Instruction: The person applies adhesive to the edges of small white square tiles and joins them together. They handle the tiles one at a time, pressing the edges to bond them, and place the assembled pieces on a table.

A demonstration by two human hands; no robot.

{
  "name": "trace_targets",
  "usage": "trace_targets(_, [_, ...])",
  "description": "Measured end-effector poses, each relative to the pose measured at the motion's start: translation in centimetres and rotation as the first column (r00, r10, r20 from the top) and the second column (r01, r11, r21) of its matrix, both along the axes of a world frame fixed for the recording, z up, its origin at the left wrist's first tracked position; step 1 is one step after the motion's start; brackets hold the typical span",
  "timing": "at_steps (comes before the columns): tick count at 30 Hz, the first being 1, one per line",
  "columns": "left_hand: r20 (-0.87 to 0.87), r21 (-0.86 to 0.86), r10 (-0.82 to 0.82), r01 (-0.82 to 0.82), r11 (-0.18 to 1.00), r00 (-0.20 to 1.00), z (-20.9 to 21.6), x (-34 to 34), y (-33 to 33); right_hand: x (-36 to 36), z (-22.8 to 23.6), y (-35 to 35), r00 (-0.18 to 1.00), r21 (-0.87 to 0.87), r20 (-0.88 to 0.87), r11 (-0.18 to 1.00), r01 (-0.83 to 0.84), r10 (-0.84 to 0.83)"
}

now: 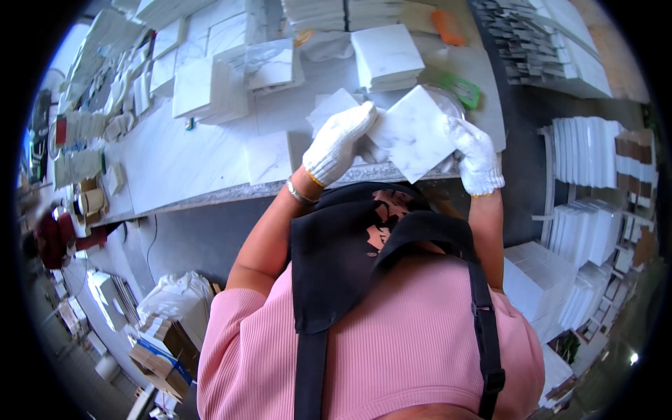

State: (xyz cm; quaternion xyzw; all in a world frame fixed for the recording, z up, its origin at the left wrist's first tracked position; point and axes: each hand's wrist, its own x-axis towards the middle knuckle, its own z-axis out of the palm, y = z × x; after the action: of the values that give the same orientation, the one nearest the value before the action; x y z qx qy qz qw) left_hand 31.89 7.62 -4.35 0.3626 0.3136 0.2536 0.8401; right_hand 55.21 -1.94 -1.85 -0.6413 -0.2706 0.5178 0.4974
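Both hands around marble tile

Head camera, single fisheye view, facing down.
We looked from above, close over our chest, onto the workbench; edges bent toward the rim.

Both hands wore white knit gloves, left hand and right hand, each with a thin yellow trim at the cuff. The square tile between them was white marble with faint grey veining. The counter was pale grey-white stone with a speckled grey edge. The stack of tiles behind was white with soft grey streaks too, same as the tile further left. A green pad and an orange block were the only bright spots up there. The shirt was ribbed pink, and the apron was black with a pinkish print on the bib.
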Motion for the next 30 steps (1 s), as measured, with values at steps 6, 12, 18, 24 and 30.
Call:
trace_targets(6, [0.077,-0.126,-0.01,0.02,0.992,0.997,-0.8,0.6,-0.1,-0.3,-0.5,-0.7,0.977,-0.002,-0.157,0.989,0.149,-0.148])
trace_targets(12, [0.15,-0.279,0.016,0.027,0.96,0.989,-1.9,1.1,-0.4,0.0,-0.4,-1.6,0.961,0.023,-0.238,0.988,0.154,-0.144])
trace_targets(18, [0.136,-0.3,0.035,0.007,0.954,0.99,-1.9,1.2,-0.6,-0.3,-0.8,-1.7,0.916,0.022,-0.327,0.967,0.254,-0.233])
trace_targets(24, [0.25,-0.288,-0.035,0.109,0.952,0.968,-2.6,0.8,-0.4,0.0,-2.1,-1.0,0.949,0.077,-0.292,0.986,0.147,-0.118])
trace_targets(30, [0.292,-0.212,-0.054,0.12,0.97,0.955,-2.6,0.9,-1.3,-0.6,-2.0,-0.2,0.869,0.01,-0.432,0.962,0.273,-0.242])
